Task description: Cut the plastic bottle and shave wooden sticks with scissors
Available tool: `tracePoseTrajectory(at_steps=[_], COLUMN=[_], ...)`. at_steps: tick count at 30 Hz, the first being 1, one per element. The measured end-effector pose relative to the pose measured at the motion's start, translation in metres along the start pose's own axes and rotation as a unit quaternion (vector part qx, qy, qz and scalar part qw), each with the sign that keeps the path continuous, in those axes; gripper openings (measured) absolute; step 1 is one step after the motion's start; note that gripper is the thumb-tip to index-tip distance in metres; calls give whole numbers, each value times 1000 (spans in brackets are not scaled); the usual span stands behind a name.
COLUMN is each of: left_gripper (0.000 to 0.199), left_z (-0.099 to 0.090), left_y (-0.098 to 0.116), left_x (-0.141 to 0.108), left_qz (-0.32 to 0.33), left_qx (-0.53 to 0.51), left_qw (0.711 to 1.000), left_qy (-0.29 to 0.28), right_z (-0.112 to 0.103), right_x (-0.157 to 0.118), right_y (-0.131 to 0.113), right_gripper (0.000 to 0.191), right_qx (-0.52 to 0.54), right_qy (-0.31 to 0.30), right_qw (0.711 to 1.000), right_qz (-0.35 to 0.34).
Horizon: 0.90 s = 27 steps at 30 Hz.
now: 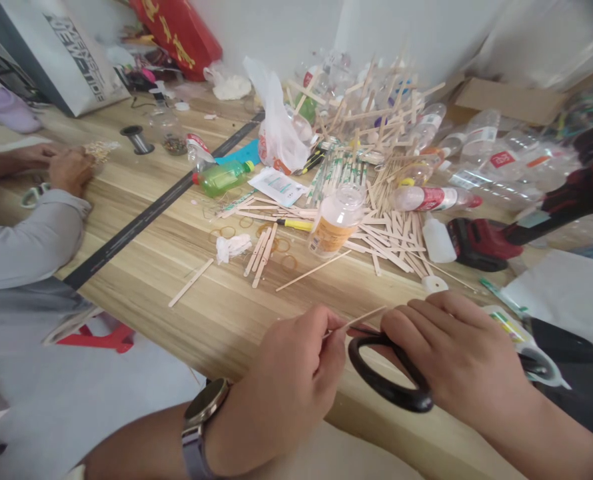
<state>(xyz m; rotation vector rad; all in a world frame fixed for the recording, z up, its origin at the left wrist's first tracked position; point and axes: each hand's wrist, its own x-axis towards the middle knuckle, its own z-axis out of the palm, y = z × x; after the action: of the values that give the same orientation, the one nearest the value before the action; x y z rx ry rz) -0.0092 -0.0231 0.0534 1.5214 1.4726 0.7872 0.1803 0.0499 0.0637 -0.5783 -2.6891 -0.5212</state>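
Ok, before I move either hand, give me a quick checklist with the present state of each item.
1. Left hand pinching the thin stick: ok.
2. Right hand holding the scissors: ok.
3. Blades clear of the left fingertips: cannot tell, mostly hidden.
4. Co-worker's hands well away: ok.
5. Clear jar upright: ok.
6. Tabletop beyond the hands free of loose sticks: not ok.
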Motion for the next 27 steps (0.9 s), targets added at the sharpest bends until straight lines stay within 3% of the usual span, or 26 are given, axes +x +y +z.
tracePoseTrajectory(at_steps=[8,14,21,24,27], left_gripper=[22,28,33,34,34], left_z=[6,8,11,16,24], left_y=[-1,-1,-4,-12,-21], left_x=[-3,3,7,7,6], left_qz=[4,-18,-68,-70,-45], left_qx=[-5,-102,-225,-309,-378], left_qw=[1000,994,972,948,924], left_qy=[7,24,18,-12,-26], right_z=[12,15,16,16,17], right_x=[-4,2,2,3,1], right_y=[-5,-17,-25,-30,-39], right_gripper=[43,45,45,49,48], right_qx=[52,112,80,144,247], right_qy=[19,41,53,44,22], right_qw=[996,974,968,946,896], right_qz=[70,191,231,288,368])
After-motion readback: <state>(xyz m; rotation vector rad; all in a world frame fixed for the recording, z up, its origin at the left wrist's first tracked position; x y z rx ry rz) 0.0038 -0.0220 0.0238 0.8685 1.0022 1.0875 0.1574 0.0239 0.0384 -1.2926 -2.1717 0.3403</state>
